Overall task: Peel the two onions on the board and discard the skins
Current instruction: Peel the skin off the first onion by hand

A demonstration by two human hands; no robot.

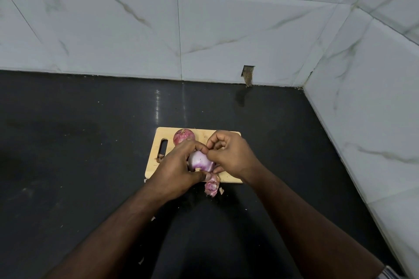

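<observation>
Onion (pixel 201 162), mostly bare and pale purple, held just above the middle of the wooden board (pixel 229 176), gripped between both hands. Left hand (pixel 179 169) wrapped around its left side, fingers curled over the top, thumb pressed near a flap of loose skin (pixel 212 184) hanging past the board's near edge. Right hand (pixel 229 154) closed in a pinch at the onion's top right, fingertips nipping what looks like a thin bit of peel. Second onion (pixel 184 136), still in its red skin, resting at the board's far edge, near the handle slot (pixel 163 148). Small skin scraps (pixel 160 157) at the board's left edge and scattered on the dark bench (pixel 68 142) nearer the body. Wide open bench to the left and behind the board; tiled wall (pixel 362 131) closing in on the right, back wall (pixel 136 29) well beyond the far edge.
</observation>
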